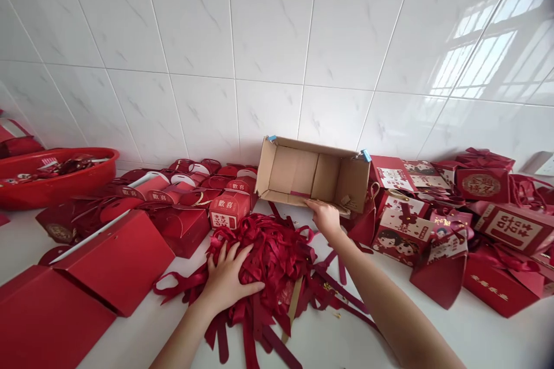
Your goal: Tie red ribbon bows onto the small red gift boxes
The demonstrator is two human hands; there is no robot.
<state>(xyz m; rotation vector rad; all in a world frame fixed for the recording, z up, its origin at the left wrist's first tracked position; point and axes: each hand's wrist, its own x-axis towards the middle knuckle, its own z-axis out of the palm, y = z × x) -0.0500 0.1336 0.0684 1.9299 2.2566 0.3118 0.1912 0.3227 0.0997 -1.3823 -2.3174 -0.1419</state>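
A large heap of red ribbons [277, 253] and strips lies in the middle of the white table. My left hand [229, 277] rests on the heap's left side, fingers spread. Behind the heap, an open cardboard box [298, 170] is tipped with its mouth facing me, and blue-and-metal clips hold two of its upper corners. Its inside shows bare cardboard and a dark red strip near the front edge. My right hand [325, 216] grips that front edge, thumb and fingers closed on it.
Red gift boxes [229, 207] crowd the left side, with larger plain red boxes [116, 259] nearer me. A red plastic basin [86, 176] stands far left. More decorated gift boxes [402, 230] fill the right. A tiled wall [268, 23] rises behind everything.
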